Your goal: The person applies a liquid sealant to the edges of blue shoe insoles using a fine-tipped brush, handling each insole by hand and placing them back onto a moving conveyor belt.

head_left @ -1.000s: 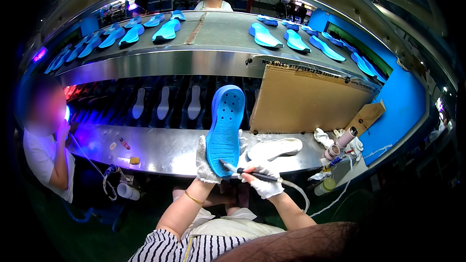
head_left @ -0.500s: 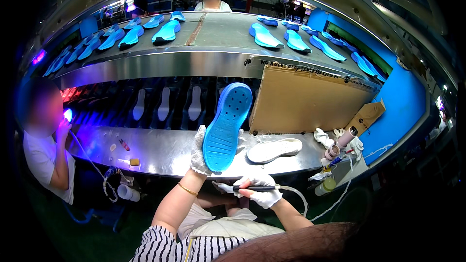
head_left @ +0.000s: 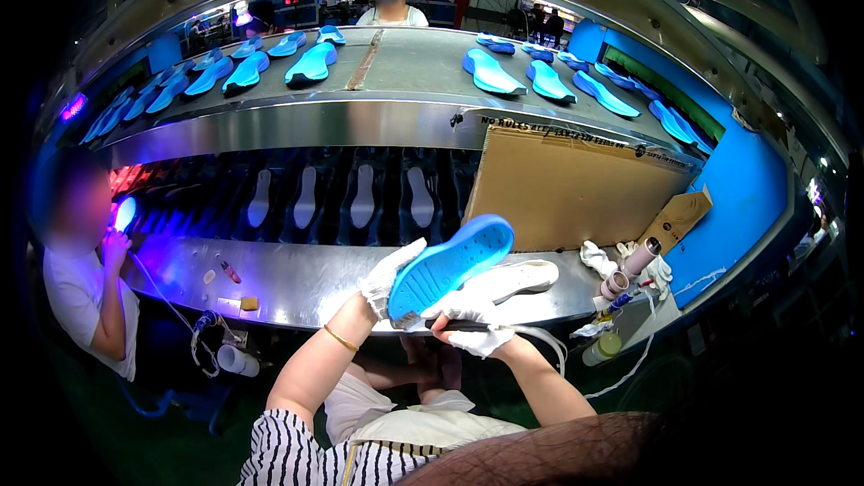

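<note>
A blue shoe sole (head_left: 452, 265) is in my gloved left hand (head_left: 389, 277), tilted with its toe up to the right. Its grooved, holed face is turned toward me. Below its lower edge, my gloved right hand (head_left: 475, 317) grips a black pen-shaped brush (head_left: 461, 326) with a pale hose (head_left: 547, 339) at its back end. The brush's tip is hard to make out against the sole. Behind my right hand a white shoe (head_left: 524, 278) lies on its side on the metal ledge (head_left: 297, 292), partly hidden by the sole and my glove.
Blue soles (head_left: 493, 72) stand in rows on the upper belt (head_left: 409, 63). Under it, dark holders carry grey insoles (head_left: 363, 196). A cardboard sheet (head_left: 567, 184) leans at right, near bottles (head_left: 641, 256) and white cloths (head_left: 598, 257). At left a person (head_left: 85, 306) holds a hosed tool.
The sole has come down and tipped to the right. My right hand has risen with the brush to the sole's lower edge. The grey insoles have shifted, with another one now visible.
</note>
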Available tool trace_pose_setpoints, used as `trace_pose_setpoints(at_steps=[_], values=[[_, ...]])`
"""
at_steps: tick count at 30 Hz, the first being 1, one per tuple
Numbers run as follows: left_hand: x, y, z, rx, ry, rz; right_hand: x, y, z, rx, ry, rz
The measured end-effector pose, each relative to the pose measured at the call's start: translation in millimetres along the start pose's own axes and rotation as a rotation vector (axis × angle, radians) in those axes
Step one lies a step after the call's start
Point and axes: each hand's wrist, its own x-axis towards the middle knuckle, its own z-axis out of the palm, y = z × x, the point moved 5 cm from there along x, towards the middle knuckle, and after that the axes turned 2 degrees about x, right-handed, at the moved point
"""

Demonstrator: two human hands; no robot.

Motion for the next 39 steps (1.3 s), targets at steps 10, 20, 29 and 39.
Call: trace_pose_setpoints(at_steps=[10, 20, 29, 39], values=[[5, -19, -17, 0.212, 0.101, -0.239, -1, -19, -18, -0.02, -0.008, 0.055], [2, -19, -15, 0.296, 0.181, -0.213, -14, -12, -40, -0.044, -0.017, 0.126], [-6, -18, -18, -0.217, 0.054, 0.303, -15, -5, -34, 0.155, 0.281, 0.178], [-14, -47, -46, -0.221, 0.159, 0.524, -13, 17, 8, 0.334, 0.133, 0.293]])
